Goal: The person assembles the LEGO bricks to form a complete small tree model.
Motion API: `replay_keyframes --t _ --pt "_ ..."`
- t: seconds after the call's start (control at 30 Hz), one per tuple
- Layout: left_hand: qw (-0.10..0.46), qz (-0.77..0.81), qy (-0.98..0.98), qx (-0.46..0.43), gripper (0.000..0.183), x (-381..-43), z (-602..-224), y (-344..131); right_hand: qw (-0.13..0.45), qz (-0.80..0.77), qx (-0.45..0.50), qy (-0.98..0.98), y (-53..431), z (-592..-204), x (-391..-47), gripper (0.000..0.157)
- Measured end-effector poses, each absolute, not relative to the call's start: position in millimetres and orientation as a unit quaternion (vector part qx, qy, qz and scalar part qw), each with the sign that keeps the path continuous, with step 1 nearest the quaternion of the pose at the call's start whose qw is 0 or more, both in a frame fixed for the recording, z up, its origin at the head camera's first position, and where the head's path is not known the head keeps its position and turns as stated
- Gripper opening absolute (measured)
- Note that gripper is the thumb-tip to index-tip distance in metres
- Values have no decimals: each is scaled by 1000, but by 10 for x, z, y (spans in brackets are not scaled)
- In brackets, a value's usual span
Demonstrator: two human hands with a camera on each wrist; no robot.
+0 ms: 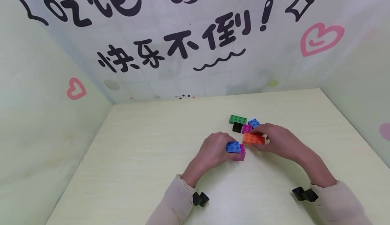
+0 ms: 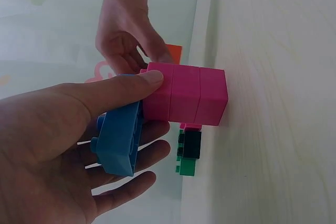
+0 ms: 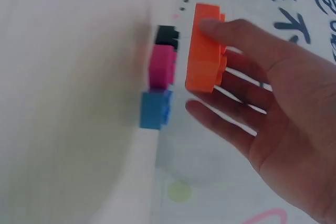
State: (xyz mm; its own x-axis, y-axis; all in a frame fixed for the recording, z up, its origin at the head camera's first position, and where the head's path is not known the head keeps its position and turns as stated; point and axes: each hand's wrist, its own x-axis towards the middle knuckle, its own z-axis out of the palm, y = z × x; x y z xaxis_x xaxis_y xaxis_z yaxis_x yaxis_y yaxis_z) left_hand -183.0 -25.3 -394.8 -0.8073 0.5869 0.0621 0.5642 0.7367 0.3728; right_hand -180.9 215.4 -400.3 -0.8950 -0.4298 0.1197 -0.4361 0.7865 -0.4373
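My left hand [image 1: 213, 149] grips a stack of pink toy building bricks [image 2: 186, 95] topped by a blue brick [image 1: 233, 146]. Its thumb lies along the upper part of the stack, and the blue brick sticks out sideways toward the palm in the left wrist view. Just to the right, my right hand [image 1: 278, 140] pinches an orange brick [image 3: 202, 51] between thumb and fingers, studs facing the palm in the right wrist view. The orange brick is lifted off the table, close to the pink stack.
Behind the hands, several loose bricks lie close together on the pale table [image 1: 146, 150]: a green one [image 1: 238, 119], a black one [image 1: 237, 127], a small pink one [image 1: 246, 128] and a blue one [image 1: 254, 123]. Printed sheeting [image 1: 170, 79] walls the back and sides.
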Motion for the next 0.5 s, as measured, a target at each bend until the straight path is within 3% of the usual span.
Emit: replay_keyframes --t 0.23,0.5 --pt "33 193 931 309 45 -1826 -3945 -248 -39 365 284 -886 2275 -3877 -1782 41" --pt "43 199 930 306 44 -1834 -3942 -250 -64 382 317 -866 2225 -3870 -1770 39"
